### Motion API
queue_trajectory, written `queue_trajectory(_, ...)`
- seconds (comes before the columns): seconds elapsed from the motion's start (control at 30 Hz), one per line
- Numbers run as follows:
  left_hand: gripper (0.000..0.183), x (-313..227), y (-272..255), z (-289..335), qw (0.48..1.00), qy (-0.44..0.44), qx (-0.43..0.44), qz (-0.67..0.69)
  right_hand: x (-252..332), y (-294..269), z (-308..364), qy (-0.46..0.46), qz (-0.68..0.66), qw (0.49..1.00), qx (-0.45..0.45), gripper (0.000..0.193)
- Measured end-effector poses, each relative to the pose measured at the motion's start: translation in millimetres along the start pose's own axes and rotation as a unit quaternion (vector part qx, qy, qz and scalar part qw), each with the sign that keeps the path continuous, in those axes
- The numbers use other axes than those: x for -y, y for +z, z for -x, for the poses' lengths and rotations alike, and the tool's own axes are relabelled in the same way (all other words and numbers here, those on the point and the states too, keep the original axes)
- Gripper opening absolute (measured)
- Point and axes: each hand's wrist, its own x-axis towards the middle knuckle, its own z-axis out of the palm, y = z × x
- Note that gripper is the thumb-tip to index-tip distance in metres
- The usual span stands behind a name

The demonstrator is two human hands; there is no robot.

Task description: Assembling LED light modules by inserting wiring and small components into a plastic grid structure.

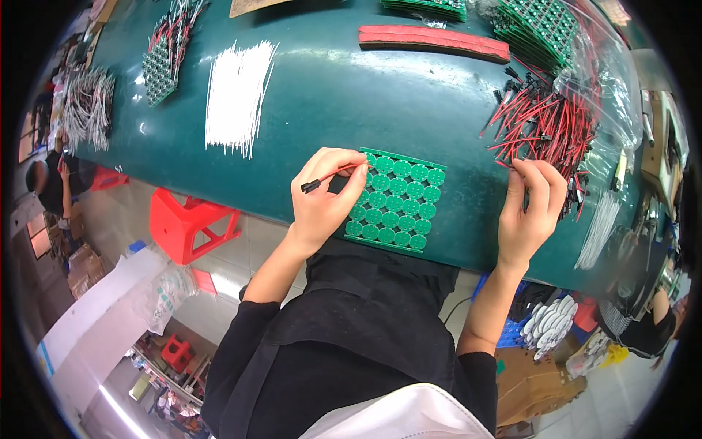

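Observation:
A green circuit board panel (395, 201) of small round boards in rows lies on the table edge in front of me. At its upper left corner, my left hand (322, 190) pinches a red and black wire lead (335, 174), whose black connector (311, 186) sticks out to the left. My right hand (534, 205) is at the near side of a heap of red and black wire leads (545, 121) with black connectors. Its fingertips are closed on the end of a red lead there.
White wires (238, 99) lie in a bundle at left centre. Wired boards (162, 69) and grey-white wires (89, 110) are farther left. A red bar (435, 42) lies beyond the panel, with stacked green panels (537, 29) and a clear bag (610, 80) at far right. A red stool (183, 225) stands below the table.

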Motion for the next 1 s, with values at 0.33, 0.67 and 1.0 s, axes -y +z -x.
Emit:
queue_trajectory(0.33, 0.014, 1, 3, 4, 0.994, 0.062, -0.013, -0.085, 16, -11, 8, -0.005, -0.073, 0.995, -0.065, 0.019)
queue_trajectory(0.67, 0.016, -1, 2, 0, 0.984, 0.098, -0.006, -0.148, 18, -18, 25, 0.052, -0.179, 0.976, -0.113, 0.014)
queue_trajectory(1.0, 0.018, -1, 3, 0, 0.981, 0.092, 0.006, -0.169, 31, -11, 31, 0.106, -0.258, 0.954, -0.112, 0.021)
